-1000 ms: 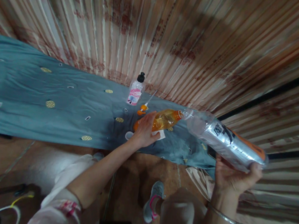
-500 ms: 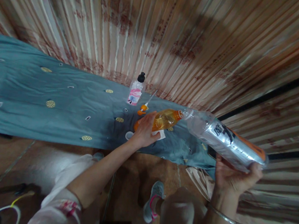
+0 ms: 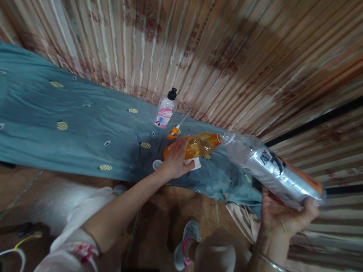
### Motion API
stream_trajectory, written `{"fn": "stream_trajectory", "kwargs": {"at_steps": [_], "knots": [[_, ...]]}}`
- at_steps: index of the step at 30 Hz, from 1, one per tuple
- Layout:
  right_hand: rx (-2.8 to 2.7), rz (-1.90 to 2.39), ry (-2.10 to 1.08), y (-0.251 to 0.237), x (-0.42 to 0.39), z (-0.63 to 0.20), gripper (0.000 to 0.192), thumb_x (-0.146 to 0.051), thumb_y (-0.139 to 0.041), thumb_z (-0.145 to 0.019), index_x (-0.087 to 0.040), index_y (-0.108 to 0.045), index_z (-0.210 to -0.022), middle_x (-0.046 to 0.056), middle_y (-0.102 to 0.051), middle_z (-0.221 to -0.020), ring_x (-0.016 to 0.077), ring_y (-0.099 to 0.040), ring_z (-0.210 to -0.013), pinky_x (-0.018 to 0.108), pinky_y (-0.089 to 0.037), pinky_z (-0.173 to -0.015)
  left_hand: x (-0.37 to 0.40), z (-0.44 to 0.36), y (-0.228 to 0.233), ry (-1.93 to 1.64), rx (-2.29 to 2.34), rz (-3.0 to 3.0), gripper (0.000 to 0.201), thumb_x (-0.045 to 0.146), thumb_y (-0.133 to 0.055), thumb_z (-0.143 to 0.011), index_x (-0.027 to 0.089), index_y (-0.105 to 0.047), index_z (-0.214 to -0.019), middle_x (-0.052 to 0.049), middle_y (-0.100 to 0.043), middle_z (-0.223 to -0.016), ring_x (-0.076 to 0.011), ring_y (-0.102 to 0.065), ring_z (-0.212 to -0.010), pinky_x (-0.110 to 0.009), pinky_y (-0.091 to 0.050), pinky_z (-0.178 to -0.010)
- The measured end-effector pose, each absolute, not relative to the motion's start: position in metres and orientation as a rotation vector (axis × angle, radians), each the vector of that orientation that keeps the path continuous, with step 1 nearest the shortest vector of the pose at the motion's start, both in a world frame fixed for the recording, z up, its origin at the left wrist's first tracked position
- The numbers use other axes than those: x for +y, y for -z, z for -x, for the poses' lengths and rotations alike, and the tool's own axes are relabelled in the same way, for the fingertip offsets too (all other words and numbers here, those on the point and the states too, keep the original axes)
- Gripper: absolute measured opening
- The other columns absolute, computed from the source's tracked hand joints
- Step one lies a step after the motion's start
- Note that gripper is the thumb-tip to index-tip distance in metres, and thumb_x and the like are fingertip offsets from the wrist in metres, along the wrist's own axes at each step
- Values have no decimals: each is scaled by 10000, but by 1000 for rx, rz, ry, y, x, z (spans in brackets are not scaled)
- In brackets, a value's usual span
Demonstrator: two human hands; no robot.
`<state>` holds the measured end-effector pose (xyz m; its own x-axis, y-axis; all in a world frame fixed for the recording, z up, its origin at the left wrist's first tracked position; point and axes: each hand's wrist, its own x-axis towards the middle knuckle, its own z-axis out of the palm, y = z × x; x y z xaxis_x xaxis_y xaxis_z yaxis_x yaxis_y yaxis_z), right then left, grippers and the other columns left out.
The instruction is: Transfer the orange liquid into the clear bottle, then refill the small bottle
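Observation:
My left hand grips a small orange bottle with amber liquid, tilted on the blue-grey cloth. My right hand holds a large clear plastic bottle with a silver and orange label, tipped so its open mouth meets the mouth of the orange bottle. A small white cap lies on the cloth just left of my left hand. An orange pump top with a white tube lies behind the orange bottle.
A small clear bottle with a pink label and black cap stands at the back by a striped curtain. My knees and a grey shoe are below, over a brown floor. A white and yellow cable runs at bottom left.

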<state>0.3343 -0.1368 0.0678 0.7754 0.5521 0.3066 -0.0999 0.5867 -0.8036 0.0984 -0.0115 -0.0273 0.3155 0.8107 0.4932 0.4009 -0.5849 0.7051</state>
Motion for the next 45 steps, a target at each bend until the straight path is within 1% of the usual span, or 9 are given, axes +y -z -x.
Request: {"fn": "stream_trajectory", "kwargs": {"at_steps": [3, 6, 11, 17, 25, 29, 36, 39, 45], "knots": [[-549, 863, -404, -69, -136, -332, 535, -442, -697, -579, -186, -649, -1046, 82, -667, -1166, 315, -575, -1225, 438, -591, -810, -11, -98, 27, -1202, 1067, -2130, 813, 230, -712, -729, 177, -322, -1439, -199, -498, -1462, -361, -482, -1368, -572, -367, -1151], [-522, 862, -407, -70, -136, -332, 519, -420, -695, -577, -205, -643, -1047, 62, -667, -1163, 314, -580, -1219, 460, -589, -817, -12, -99, 27, -1206, 1070, -2129, 805, 238, -712, -728, 161, -329, -1432, -207, -503, -1452, -360, -481, -1368, -557, -376, -1149], [-555, 877, -401, -68, -136, -334, 479, -451, -667, -598, -213, -658, -1014, 49, -669, -1173, 293, -599, -1192, 412, -590, -764, -12, -100, 28, -1207, 1090, -2128, 807, 221, -708, -726, 181, -322, -1433, -192, -507, -1451, -351, -483, -1369, -563, -376, -1149], [-543, 896, -393, -69, -135, -333, 502, -463, -682, -572, -214, -662, -1008, 55, -669, -1174, 304, -589, -1200, 418, -590, -760, -12, -99, 27, -1192, 1096, -2125, 795, 239, -709, -728, 187, -327, -1423, -187, -502, -1458, -349, -482, -1372, -558, -382, -1145], [-538, 871, -405, -70, -136, -330, 533, -449, -694, -565, -197, -642, -1032, 70, -665, -1147, 317, -579, -1214, 450, -593, -799, -12, -99, 26, -1186, 1095, -2124, 786, 228, -700, -723, 168, -335, -1416, -195, -503, -1456, -347, -488, -1365, -541, -375, -1154], [-494, 851, -405, -72, -135, -328, 565, -424, -718, -537, -199, -628, -1047, 74, -665, -1149, 331, -571, -1227, 475, -593, -819, -12, -100, 26, -1183, 1102, -2116, 781, 224, -701, -720, 161, -348, -1414, -195, -502, -1457, -353, -482, -1368, -543, -375, -1156], [-553, 842, -415, -69, -136, -333, 491, -429, -702, -583, -213, -641, -1019, 52, -673, -1158, 314, -582, -1233, 459, -600, -817, -11, -99, 27, -1183, 1091, -2123, 781, 231, -696, -725, 160, -342, -1418, -199, -502, -1456, -359, -478, -1371, -562, -370, -1156], [-549, 839, -419, -69, -136, -333, 514, -429, -710, -577, -201, -646, -1034, 59, -673, -1166, 316, -582, -1231, 451, -603, -808, -12, -99, 26, -1176, 1087, -2124, 776, 231, -693, -728, 142, -341, -1414, -212, -503, -1448, -359, -478, -1372, -560, -363, -1162], [-504, 806, -431, -69, -136, -334, 581, -390, -747, -543, -190, -634, -1076, 69, -673, -1165, 317, -568, -1251, 438, -599, -831, -12, -100, 27, -1184, 1095, -2128, 794, 228, -690, -730, 166, -313, -1427, -197, -494, -1462, -346, -478, -1374, -546, -367, -1159]]}}
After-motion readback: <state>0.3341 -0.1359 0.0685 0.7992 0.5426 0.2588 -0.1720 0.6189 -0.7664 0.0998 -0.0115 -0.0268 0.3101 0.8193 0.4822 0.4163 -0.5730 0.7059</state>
